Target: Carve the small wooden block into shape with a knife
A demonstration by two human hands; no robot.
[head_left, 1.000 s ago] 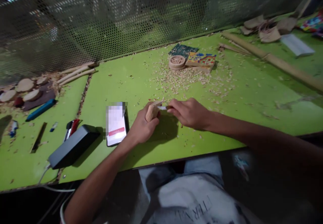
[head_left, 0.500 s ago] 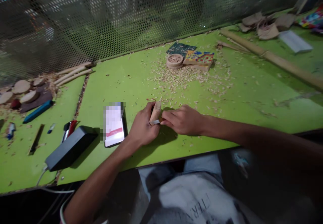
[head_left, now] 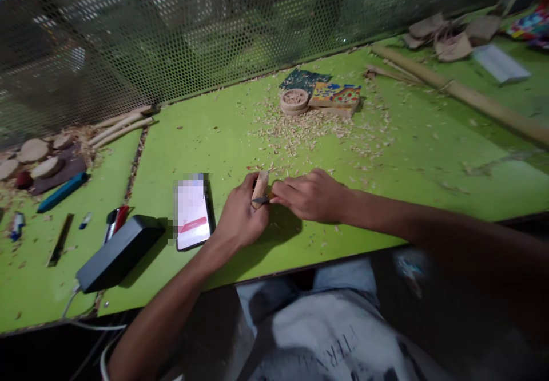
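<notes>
My left hand [head_left: 242,215] is closed around a short pale piece of wood [head_left: 261,185], whose upper end sticks out past my fingers. In my right hand [head_left: 311,197] is a small knife [head_left: 262,199], its handle mostly hidden by the fingers. The blade lies across the wood, close to my left thumb. Left of my left hand a phone [head_left: 193,212] with a lit screen lies on the green table [head_left: 206,135]. Pale wood shavings [head_left: 300,135] are scattered beyond my hands.
A round wooden dish [head_left: 295,100] stands beside a painted block [head_left: 335,95]. At left are a dark box [head_left: 120,252] with a cable, a blue case [head_left: 62,192] and wood slices [head_left: 33,151]. A long pole [head_left: 467,95] lies at right; perforated mesh [head_left: 214,32] borders the back.
The knife blade has shifted slightly up along the wood and turned, now looking darker. My right hand has risen a little. The whole view has moved slightly.
</notes>
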